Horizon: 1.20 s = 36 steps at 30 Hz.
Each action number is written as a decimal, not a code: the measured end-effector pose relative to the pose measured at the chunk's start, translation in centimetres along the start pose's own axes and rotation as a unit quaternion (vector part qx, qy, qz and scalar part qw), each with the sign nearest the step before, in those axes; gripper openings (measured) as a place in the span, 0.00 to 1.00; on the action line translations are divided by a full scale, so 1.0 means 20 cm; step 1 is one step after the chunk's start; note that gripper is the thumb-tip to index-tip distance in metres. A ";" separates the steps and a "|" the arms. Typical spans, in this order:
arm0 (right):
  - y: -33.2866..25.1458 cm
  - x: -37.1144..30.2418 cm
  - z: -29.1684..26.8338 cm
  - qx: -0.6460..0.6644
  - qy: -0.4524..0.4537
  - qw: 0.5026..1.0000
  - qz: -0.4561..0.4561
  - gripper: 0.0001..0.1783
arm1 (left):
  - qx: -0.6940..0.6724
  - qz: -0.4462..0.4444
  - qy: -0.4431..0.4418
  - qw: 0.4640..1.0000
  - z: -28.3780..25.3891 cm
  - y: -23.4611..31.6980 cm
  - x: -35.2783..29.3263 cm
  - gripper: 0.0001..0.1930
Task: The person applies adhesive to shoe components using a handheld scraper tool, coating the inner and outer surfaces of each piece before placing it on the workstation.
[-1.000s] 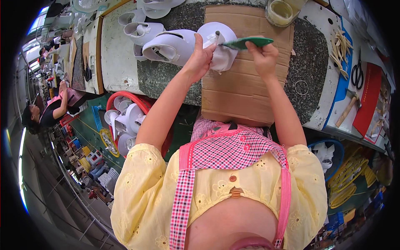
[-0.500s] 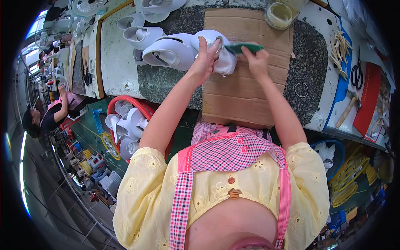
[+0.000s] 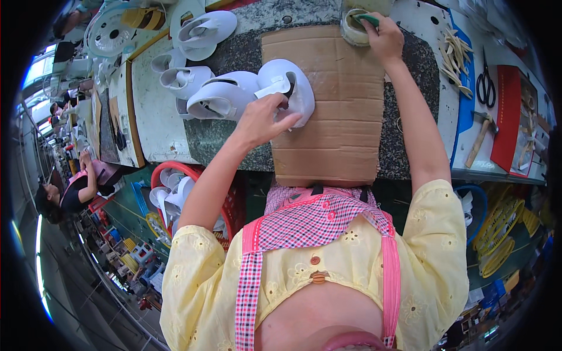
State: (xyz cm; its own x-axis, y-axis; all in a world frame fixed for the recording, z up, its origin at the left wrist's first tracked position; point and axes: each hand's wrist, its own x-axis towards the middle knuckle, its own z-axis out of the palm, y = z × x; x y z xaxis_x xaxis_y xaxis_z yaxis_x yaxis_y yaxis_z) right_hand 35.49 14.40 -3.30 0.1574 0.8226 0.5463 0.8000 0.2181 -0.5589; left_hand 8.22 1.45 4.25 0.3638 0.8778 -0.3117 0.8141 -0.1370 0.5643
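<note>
My left hand [image 3: 261, 121] is closed on a white shoe upper [image 3: 302, 88] at the left edge of a brown cardboard sheet [image 3: 336, 117]. Its fingertips are at the opening beside a pale flap, partly hidden by the upper. Farther right, my right hand [image 3: 386, 41] grips a green-handled brush [image 3: 369, 20], whose lower end goes into a jar [image 3: 353, 36] of pale paste at the sheet's far edge. More white uppers [image 3: 219, 96] stand in a row left of my left hand.
Another white upper [image 3: 205, 30] lies at the far left. Scissors [image 3: 485, 88], a hammer [image 3: 481, 137], pale strips [image 3: 455, 58] and a red box [image 3: 508, 114] are on the right. A red basket [image 3: 161, 171] of white parts stands below the table's left edge. A person [image 3: 73, 181] sits farther left.
My right hand has moved away and right with the brush, from the shoe upper to the jar. The upper has turned and now rests lower, with my left hand lower on it.
</note>
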 end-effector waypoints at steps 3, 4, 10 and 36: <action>0.01 0.10 -0.11 0.191 -0.104 0.971 0.098 0.14 | 0.110 0.241 0.003 0.964 -0.02 -0.13 -0.04 0.18; 0.01 0.11 -0.16 0.193 -0.040 0.977 0.078 0.13 | 0.110 0.237 0.001 0.965 -0.01 -0.15 -0.03 0.18; 0.07 -0.06 -0.22 0.301 -0.009 0.937 0.180 0.09 | 0.085 0.128 -0.065 0.986 0.01 -0.10 -0.01 0.11; -0.46 0.03 -0.44 0.592 -0.291 0.747 -0.084 0.05 | -0.726 -0.083 0.058 0.680 -0.15 0.22 -0.03 0.22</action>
State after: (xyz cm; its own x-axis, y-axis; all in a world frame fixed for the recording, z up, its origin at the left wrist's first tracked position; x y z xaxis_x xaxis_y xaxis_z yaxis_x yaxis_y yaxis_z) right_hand 33.41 8.24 7.60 -0.4417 0.7455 0.4991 -0.3461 0.3716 -0.8615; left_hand 10.14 1.70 9.18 0.2145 0.8679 -0.4480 -0.4969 0.4918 0.7150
